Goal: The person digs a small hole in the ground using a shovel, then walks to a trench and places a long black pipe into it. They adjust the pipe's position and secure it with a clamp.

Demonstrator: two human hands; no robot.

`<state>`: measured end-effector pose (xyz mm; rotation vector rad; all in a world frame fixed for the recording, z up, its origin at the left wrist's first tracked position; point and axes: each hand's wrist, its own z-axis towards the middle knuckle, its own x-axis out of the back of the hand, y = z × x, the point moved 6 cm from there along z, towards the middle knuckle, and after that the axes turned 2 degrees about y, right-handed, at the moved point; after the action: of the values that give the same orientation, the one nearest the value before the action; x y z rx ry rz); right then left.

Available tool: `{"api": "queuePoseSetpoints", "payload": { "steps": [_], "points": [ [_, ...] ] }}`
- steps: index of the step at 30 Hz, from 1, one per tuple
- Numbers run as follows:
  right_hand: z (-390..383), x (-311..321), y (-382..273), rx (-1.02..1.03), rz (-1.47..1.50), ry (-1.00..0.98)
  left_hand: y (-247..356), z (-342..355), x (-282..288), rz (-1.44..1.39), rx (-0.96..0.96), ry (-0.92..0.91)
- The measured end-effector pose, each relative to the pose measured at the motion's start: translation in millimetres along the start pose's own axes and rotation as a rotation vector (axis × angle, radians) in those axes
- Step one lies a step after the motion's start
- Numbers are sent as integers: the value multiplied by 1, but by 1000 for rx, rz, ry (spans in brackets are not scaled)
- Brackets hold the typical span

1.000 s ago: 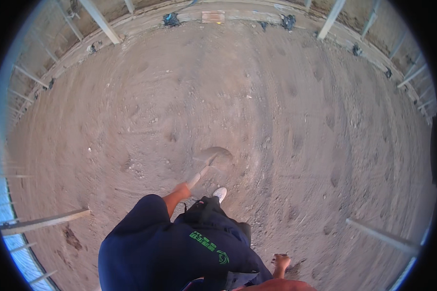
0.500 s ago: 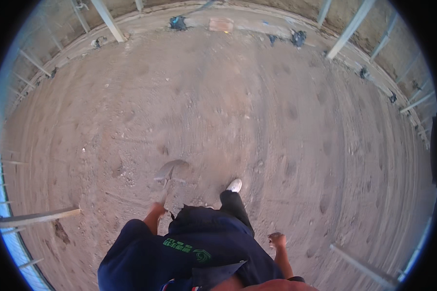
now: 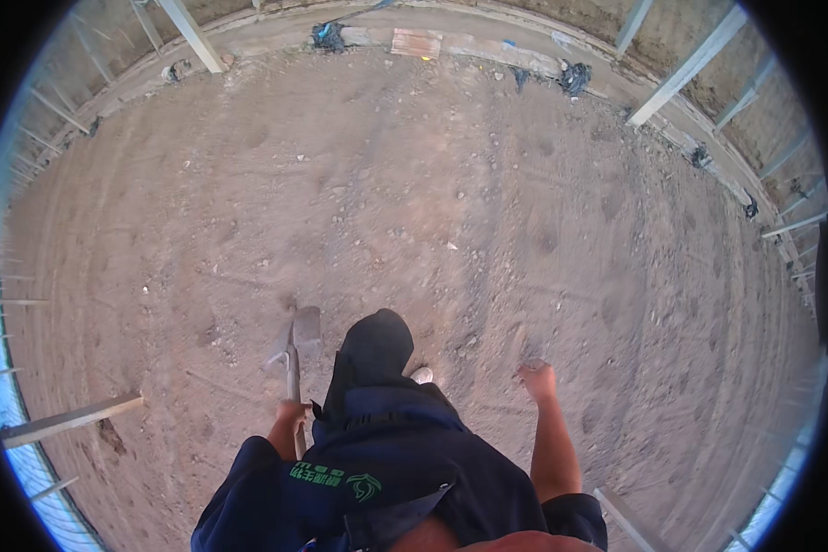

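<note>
My left hand is closed around the wooden handle of a shovel, low beside my left leg. The handle runs forward from my fist, and the greyish metal blade is at its far end, close over the dirt. I cannot tell whether the blade touches the ground. Out to the right, my right hand hangs over the soil with its fingers curled in. Nothing shows sticking out of it. My bent knee in dark trousers is raised between the hands, with a pale shoe tip beside it.
Bare, uneven soil with small stones and ruts spreads all round. Pale posts stand at the far left, far right and near left. A low ledge along the far side bears a reddish block and black plastic scraps.
My right hand has swung forward. The shovel has come along in my left hand, its blade turned and shifted slightly left. One knee has risen into view as I step.
</note>
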<state>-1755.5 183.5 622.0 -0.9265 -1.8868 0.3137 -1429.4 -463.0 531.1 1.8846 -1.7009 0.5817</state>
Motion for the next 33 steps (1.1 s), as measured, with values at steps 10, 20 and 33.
{"api": "queuePoseSetpoints", "payload": {
  "steps": [10,20,33],
  "points": [
    [86,5,0,-337,-167,-104,272,58,-31,-73,-83,-213],
    [235,22,-97,-473,22,-185,520,71,-39,154,-217,-210],
    [625,127,-280,-166,-26,-114,801,23,-90,516,-379,-39]
  ]
}}
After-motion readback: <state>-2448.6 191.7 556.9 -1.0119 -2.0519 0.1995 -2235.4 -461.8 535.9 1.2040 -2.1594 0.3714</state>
